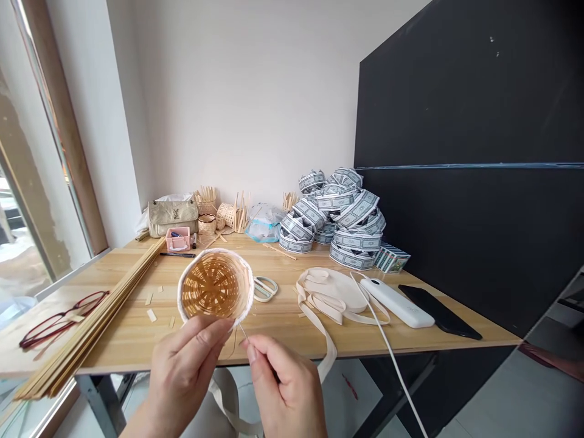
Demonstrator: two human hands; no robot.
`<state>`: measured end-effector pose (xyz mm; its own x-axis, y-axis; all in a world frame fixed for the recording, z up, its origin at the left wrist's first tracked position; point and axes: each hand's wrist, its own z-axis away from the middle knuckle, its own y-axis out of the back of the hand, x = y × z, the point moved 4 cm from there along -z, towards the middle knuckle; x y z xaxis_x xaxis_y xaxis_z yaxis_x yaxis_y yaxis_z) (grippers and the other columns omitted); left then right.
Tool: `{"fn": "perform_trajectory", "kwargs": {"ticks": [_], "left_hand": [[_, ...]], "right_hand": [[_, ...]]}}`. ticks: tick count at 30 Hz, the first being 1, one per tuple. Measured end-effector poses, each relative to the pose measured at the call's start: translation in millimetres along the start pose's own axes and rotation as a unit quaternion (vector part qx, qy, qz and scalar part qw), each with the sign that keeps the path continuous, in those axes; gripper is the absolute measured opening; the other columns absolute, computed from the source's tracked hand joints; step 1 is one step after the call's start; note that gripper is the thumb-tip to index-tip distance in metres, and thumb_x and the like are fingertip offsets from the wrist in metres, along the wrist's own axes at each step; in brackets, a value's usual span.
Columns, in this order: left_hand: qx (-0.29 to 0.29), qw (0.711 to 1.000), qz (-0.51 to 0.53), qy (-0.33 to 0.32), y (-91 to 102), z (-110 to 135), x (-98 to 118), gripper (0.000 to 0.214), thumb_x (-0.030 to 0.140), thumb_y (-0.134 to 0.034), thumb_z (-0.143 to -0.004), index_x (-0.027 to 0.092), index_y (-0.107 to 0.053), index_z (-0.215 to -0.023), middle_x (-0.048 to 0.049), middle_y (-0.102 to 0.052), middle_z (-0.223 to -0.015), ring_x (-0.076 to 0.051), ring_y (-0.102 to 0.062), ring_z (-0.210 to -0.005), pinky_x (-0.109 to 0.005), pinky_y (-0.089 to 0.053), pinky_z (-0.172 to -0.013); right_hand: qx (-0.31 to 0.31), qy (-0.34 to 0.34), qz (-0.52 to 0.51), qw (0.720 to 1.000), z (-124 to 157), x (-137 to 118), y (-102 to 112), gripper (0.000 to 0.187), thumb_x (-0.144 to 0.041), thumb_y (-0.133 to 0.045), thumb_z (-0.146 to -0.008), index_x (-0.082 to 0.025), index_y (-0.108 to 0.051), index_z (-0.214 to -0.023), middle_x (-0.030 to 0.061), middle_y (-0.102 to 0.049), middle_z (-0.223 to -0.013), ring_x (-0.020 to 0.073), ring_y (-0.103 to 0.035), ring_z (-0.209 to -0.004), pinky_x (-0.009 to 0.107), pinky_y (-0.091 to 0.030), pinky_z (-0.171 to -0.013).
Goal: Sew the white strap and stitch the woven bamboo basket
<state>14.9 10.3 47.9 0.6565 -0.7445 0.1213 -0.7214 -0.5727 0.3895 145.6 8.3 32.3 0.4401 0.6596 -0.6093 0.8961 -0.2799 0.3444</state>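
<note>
My left hand grips the lower rim of a small woven bamboo basket with a white fabric band round its edge, its opening tilted toward me. My right hand is pinched on a thin needle that points up at the basket's rim near my left fingertips. A cream fabric strip trails from the table over its front edge, down beside my right hand. Both hands hover in front of the wooden table.
On the table: a bundle of long bamboo strips at left, red glasses, scissors, a coil of cream tape, a white power bank with cable, a black phone, stacked printed rolls, a beige bag, a pink box.
</note>
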Motion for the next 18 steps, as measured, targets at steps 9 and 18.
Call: {"fn": "perform_trajectory", "kwargs": {"ticks": [9, 18], "left_hand": [[-0.008, 0.999, -0.033, -0.035, -9.3, 12.9, 1.0, 0.019, 0.008, -0.044, -0.088, 0.016, -0.06, -0.096, -0.0041, -0.066, -0.078, -0.008, -0.063, -0.065, -0.011, -0.047, -0.058], [-0.024, 0.999, -0.012, -0.026, -15.5, 15.7, -0.6, 0.017, 0.01, -0.043, -0.089, 0.015, -0.059, -0.094, -0.0041, -0.065, -0.077, -0.007, -0.063, -0.064, -0.01, -0.047, -0.058]], "right_hand": [[0.017, -0.033, -0.009, 0.999, -0.7, 4.8, -2.9, 0.022, -0.017, -0.039, -0.086, -0.016, -0.056, -0.073, -0.0026, -0.053, -0.056, 0.0086, -0.047, -0.048, 0.015, -0.037, -0.047], [0.007, -0.065, 0.033, 0.997, -0.4, 8.9, -5.5, 0.025, -0.017, -0.036, -0.086, -0.018, -0.049, -0.063, -0.0025, -0.05, -0.051, 0.0099, -0.046, -0.044, 0.018, -0.035, -0.043]]}}
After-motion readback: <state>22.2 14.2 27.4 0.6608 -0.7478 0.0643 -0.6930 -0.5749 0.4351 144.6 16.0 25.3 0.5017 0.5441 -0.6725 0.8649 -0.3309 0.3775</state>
